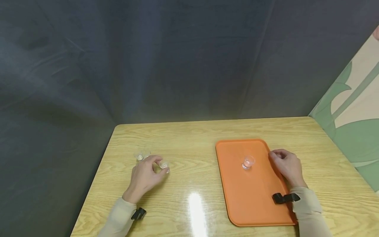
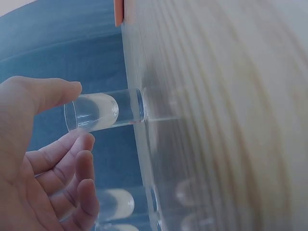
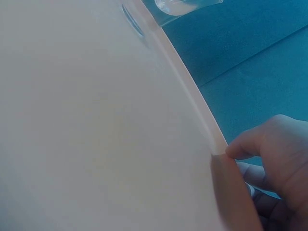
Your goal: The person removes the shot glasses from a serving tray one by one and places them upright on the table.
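My left hand (image 1: 145,176) is at the left part of the table, pinching a clear shot glass (image 1: 164,164) near its rim between thumb and fingers. In the left wrist view that shot glass (image 2: 127,107) stands with its thick base at the tabletop. Just behind the hand are other clear shot glasses (image 1: 139,157), partly hidden by it. My right hand (image 1: 288,166) holds the right edge of an orange tray (image 1: 257,200), thumb on the rim and the other fingers curled at its outer side. One shot glass (image 1: 248,162) stands upright on the tray.
The wooden table (image 1: 189,141) has a bright light reflection near its front. A dark cloth (image 1: 189,62) hangs behind and to the left. On the right is a panel with a green leaf pattern (image 1: 361,138).
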The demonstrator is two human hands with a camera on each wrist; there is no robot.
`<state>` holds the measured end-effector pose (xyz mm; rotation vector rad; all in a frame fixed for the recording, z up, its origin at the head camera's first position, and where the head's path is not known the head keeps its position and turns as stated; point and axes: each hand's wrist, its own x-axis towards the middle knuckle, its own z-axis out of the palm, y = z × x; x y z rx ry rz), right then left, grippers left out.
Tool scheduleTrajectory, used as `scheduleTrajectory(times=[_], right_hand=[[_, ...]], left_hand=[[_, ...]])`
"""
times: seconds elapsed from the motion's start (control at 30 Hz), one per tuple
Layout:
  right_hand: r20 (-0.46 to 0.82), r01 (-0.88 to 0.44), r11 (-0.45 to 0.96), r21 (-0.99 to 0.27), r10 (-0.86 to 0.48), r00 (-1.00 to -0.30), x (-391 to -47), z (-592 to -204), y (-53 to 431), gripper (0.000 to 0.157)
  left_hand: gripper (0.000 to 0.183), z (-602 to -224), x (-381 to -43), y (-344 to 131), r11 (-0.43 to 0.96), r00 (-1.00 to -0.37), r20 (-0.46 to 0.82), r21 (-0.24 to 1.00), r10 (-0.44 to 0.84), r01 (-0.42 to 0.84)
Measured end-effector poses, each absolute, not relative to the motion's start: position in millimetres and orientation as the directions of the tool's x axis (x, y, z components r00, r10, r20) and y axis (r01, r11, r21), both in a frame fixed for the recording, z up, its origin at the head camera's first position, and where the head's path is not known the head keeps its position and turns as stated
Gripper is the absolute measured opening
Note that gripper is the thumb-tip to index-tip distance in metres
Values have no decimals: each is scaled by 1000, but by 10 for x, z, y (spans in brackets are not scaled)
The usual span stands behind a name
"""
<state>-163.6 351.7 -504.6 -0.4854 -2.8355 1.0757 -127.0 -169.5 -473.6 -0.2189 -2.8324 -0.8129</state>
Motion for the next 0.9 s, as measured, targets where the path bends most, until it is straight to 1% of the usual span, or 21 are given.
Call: scheduleTrajectory(times=[0.37, 0.63, 0.9], right_hand=[[-60, 275, 701, -658, 316, -947, -1640, -5046, 3516, 54], [-58, 279, 704, -653, 321, -945, -1644, -5036, 3511, 54], [-62, 285, 697, -657, 327, -943, -1636, -5041, 3513, 53]], left_hand=[[44, -4720, -1225, -1953, 858, -965, 260, 487, 40, 167], [40, -4715, -1176, -2154, 871, -965, 262, 478, -16, 115], [34, -4747, -1183, -2246, 877, -957, 287, 469, -37, 107]])
